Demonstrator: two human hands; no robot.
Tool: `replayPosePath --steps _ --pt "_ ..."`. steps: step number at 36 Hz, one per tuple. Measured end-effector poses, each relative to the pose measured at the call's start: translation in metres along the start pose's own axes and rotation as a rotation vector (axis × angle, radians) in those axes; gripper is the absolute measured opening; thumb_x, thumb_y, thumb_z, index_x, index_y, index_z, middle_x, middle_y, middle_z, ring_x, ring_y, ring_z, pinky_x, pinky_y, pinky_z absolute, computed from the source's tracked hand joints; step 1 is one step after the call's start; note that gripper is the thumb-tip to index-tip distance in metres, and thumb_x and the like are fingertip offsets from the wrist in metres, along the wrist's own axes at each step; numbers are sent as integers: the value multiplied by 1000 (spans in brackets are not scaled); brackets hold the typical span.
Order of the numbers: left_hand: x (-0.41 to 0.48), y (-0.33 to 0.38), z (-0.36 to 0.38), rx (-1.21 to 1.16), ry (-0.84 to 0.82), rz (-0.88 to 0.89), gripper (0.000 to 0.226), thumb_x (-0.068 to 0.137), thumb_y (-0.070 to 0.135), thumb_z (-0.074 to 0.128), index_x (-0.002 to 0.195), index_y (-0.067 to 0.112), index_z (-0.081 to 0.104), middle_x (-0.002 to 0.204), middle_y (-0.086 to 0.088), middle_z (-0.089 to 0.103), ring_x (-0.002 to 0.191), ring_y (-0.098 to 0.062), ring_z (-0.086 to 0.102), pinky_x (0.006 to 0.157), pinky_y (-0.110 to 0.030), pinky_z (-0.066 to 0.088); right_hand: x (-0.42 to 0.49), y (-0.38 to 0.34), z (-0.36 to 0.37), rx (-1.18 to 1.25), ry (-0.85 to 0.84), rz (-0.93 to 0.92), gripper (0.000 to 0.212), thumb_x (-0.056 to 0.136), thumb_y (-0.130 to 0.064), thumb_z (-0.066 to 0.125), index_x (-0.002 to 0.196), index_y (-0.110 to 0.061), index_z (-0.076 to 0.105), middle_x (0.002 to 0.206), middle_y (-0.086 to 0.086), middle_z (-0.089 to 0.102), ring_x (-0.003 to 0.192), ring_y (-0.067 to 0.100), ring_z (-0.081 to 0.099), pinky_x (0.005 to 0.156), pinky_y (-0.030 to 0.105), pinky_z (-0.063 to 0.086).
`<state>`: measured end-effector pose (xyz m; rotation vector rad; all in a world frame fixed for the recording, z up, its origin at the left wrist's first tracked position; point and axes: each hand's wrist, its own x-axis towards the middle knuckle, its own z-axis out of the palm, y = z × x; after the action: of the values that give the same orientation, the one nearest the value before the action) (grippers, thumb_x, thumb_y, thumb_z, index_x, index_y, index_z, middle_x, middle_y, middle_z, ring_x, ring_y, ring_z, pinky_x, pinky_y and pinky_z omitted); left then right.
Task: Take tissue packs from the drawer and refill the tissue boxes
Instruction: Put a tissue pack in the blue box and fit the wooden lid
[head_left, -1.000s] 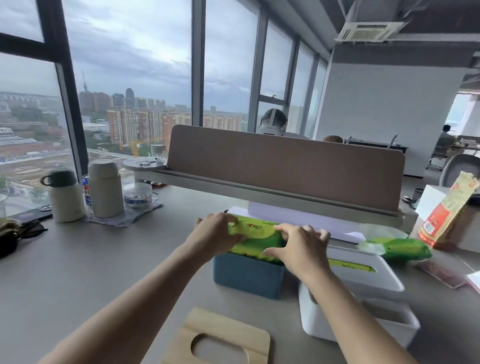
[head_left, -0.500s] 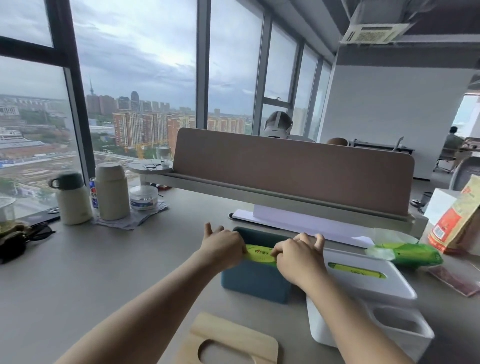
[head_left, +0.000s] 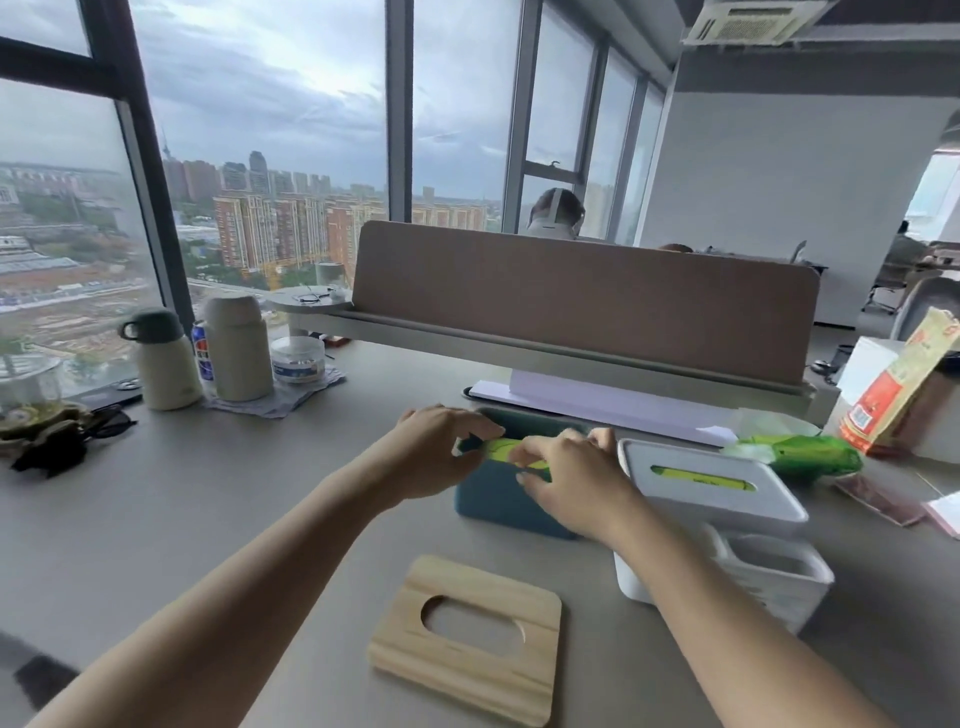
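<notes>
Now, over on the far left of the counter (head_left: 156, 493) stand a cream flask (head_left: 163, 361), a soda can (head_left: 203, 351) and a taller cream bottle (head_left: 239, 345). Nobody touches them.

Next comes the left hand (head_left: 441, 452). Its arm reaches forward, low over the counter, and its fingers (head_left: 480, 423) curl down and pinch the left end of the green tissue pack (head_left: 506, 448). The pack sits down inside the blue tissue box (head_left: 498, 501), with only a thin strip of green showing at the top. I think the pack is light and squishy, with a smooth, slippery wrapper, so the two ends are the best places to hold and push it. It should not break.

In front of the box, the wooden lid (head_left: 467, 639) lies flat on the counter, off the box.

The right hand (head_left: 571, 478) lies palm down over the right end of the pack, fingers bent and pressing on it. Its arm comes in at a slant from the lower right.

Further right is the white tissue box (head_left: 711, 486), lid on, with green showing in its slot. Past it, another green pack (head_left: 800, 454) lies on the counter.
</notes>
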<state>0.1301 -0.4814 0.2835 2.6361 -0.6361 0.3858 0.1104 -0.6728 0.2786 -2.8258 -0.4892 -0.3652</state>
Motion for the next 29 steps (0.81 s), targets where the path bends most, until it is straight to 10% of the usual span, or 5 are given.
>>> replayPosePath --steps 8,15,29 --pt "-45 -13 -2 -121 -307 -55 62 77 39 77 134 32 53 132 15 59 115 -8 55 94 -22 41 -36 -16 11 172 -164 -41 39 86 -35 64 124 -35 57 122 -13 64 114 14 54 101 37 41" --pt "-76 -22 14 -64 -749 -198 106 63 51 83 148 45 21 157 15 26 145 -11 23 116 -31 21 -72 -21 22 57 -512 58 86 72 -60 73 144 -36 33 148 -4 40 137 21 31 110 36 29" --pt "-98 -29 25 71 -705 -141 116 59 49 86 150 41 15 158 11 21 144 -19 19 117 -43 23 -89 -27 37 -13 -615 42 111 60 -64 78 150 -35 20 156 -9 28 142 20 24 116 41 21"
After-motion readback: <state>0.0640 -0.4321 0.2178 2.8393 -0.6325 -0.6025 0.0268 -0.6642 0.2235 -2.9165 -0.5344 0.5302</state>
